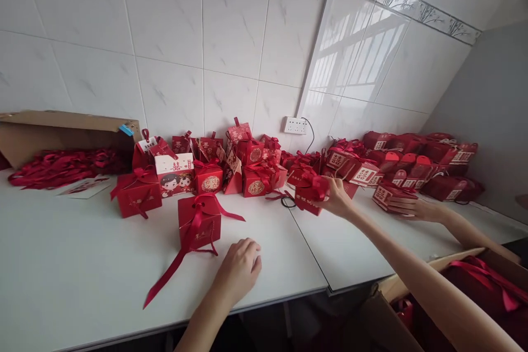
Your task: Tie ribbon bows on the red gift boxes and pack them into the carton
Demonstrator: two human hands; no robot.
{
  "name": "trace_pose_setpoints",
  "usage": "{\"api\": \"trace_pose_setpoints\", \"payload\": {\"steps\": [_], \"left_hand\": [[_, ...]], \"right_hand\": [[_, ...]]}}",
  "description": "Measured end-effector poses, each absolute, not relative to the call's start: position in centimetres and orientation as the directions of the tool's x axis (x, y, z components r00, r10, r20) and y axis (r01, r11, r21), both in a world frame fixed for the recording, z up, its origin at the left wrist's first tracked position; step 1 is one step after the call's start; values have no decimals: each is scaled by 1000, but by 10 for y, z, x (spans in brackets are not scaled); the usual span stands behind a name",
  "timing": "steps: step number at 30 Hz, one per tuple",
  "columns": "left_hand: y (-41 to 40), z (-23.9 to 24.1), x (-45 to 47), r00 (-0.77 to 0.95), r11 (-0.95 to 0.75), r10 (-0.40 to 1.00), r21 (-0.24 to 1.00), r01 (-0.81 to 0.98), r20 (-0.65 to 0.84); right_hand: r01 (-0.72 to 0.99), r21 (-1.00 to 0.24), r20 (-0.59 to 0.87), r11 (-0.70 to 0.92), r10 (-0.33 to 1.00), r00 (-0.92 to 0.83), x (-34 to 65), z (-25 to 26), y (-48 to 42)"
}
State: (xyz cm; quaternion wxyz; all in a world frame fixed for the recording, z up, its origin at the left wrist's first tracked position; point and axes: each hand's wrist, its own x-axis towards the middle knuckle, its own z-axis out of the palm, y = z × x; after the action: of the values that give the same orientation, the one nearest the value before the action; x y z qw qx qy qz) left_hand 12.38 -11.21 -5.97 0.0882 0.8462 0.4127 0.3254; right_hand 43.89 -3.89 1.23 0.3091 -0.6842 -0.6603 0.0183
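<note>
My left hand (240,268) rests on the white table (74,264) with its fingers curled under and nothing visible in them. It lies just right of a red gift box (199,221) whose long ribbon trails toward the table's front edge. My right hand (339,198) is stretched forward and grips a small red ribbon-tied box (310,193) at the edge of the pile of red gift boxes (247,168) along the wall.
Another person's hand (416,210) at the right holds a flat red box (390,197) beside more stacked red boxes (429,162). A cardboard box with red ribbons (61,160) lies at the back left. An open carton (474,286) sits at the lower right. A wall socket (295,125) is behind the pile.
</note>
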Motion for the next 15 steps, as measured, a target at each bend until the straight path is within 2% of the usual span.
{"api": "trace_pose_setpoints", "payload": {"steps": [2,4,8,12,15], "left_hand": [[-112,-59,123,408,-645,750,441,624,520],[-115,-58,120,325,-635,753,500,589,573],[-132,-53,112,148,-616,758,624,480,635],[-154,-47,110,175,-608,783,675,418,597],[-160,-41,108,169,-547,832,729,411,529]], "right_hand": [[847,-453,477,277,878,-33,409,6,-71],[809,-453,500,374,858,-117,377,-5,-103],[824,-392,434,409,872,-226,324,-19,-155],[791,-425,337,441,888,-313,305,-8,-186],[756,-469,196,456,889,-414,307,14,-198]]}}
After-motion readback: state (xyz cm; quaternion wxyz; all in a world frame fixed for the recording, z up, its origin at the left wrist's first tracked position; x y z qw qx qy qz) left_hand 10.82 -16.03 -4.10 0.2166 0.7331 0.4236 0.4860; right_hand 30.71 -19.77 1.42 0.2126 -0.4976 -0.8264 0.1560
